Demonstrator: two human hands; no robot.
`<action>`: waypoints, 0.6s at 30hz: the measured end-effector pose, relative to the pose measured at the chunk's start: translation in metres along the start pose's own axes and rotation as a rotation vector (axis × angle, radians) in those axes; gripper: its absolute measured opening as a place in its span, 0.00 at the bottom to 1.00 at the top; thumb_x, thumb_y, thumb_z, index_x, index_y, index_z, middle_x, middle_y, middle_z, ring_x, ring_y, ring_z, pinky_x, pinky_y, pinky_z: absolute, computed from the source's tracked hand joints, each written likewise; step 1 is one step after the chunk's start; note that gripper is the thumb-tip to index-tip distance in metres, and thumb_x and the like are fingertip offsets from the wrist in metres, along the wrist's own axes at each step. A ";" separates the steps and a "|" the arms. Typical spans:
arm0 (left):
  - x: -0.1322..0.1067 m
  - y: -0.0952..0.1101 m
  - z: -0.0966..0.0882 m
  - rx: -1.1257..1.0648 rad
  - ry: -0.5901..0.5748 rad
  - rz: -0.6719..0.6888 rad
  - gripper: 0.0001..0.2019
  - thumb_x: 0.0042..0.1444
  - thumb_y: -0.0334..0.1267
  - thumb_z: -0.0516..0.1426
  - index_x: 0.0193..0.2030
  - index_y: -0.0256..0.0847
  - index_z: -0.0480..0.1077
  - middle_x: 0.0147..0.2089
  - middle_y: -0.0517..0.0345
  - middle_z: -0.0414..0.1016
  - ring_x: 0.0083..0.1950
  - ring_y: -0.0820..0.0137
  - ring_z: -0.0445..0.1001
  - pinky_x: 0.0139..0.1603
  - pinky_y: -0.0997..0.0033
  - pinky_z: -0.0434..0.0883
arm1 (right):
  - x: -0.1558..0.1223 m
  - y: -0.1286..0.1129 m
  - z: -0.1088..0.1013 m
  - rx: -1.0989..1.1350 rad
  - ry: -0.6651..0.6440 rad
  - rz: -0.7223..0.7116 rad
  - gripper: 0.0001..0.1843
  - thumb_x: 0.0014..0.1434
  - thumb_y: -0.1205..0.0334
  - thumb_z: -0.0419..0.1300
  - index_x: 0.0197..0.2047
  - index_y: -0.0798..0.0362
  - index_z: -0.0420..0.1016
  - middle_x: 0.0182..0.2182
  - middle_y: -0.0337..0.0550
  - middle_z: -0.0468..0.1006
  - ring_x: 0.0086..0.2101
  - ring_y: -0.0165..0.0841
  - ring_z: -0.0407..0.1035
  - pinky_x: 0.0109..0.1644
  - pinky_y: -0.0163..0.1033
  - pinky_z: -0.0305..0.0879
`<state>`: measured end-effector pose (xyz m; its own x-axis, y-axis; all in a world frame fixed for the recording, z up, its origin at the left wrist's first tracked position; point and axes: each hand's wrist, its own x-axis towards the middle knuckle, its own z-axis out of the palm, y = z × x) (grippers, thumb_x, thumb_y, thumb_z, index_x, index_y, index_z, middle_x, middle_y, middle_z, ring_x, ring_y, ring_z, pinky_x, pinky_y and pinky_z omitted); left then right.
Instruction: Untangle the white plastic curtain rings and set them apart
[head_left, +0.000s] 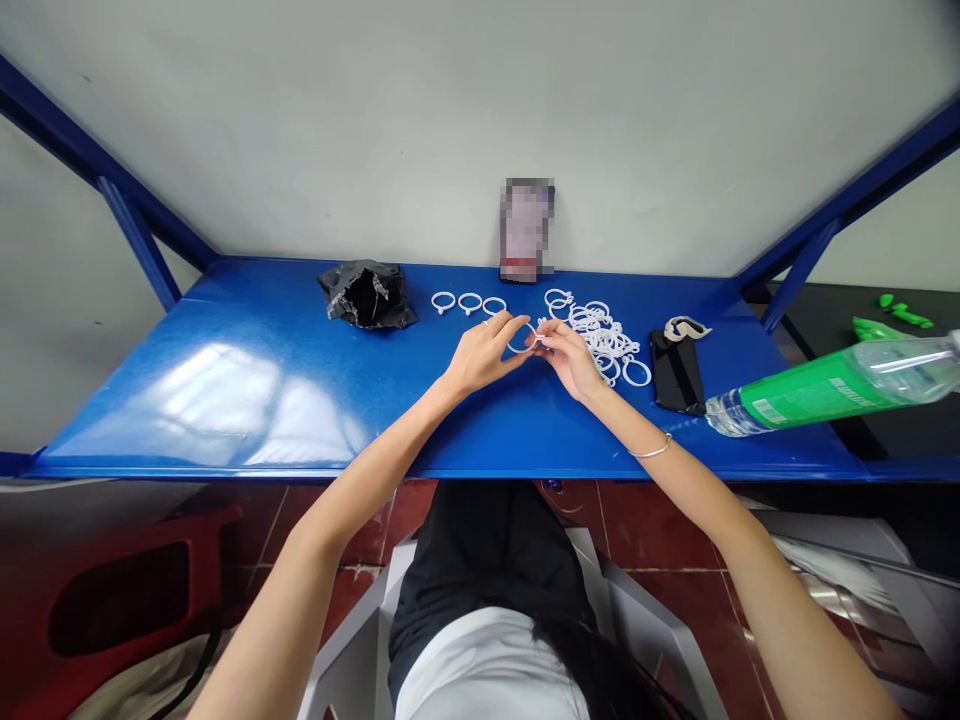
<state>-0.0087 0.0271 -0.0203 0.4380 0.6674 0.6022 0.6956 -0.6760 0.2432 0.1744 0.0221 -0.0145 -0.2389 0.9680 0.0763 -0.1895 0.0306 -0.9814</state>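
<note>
Between both hands is a white curtain ring (519,350) with a small eyelet turned to the right. The fingers of my left hand (482,352) close on its left side. With thumb and fingertips, my right hand (574,360) pinches the ring at its eyelet end. Beyond my left hand, several similar rings (470,302) lie in a row, partly hidden by that hand. A loose heap of white curtain rings (609,338) lies just right of my right hand.
A crumpled, open black plastic bag (367,295) sits at the back left of the blue table (390,400). One phone (526,225) leans on the wall. At right are a black phone (677,375), a whitish band (686,327) and a green-labelled bottle (825,390).
</note>
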 end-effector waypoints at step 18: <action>-0.001 -0.001 -0.002 -0.040 -0.051 0.009 0.20 0.64 0.47 0.56 0.58 0.39 0.68 0.48 0.49 0.76 0.39 0.68 0.78 0.35 0.73 0.70 | 0.004 -0.001 -0.004 0.210 -0.097 0.219 0.07 0.46 0.60 0.56 0.32 0.48 0.65 0.25 0.37 0.72 0.30 0.33 0.70 0.40 0.41 0.72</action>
<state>-0.0105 0.0263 -0.0199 0.4732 0.6756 0.5653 0.6687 -0.6933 0.2688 0.1770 0.0268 -0.0143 -0.3838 0.9173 -0.1065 -0.3139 -0.2380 -0.9191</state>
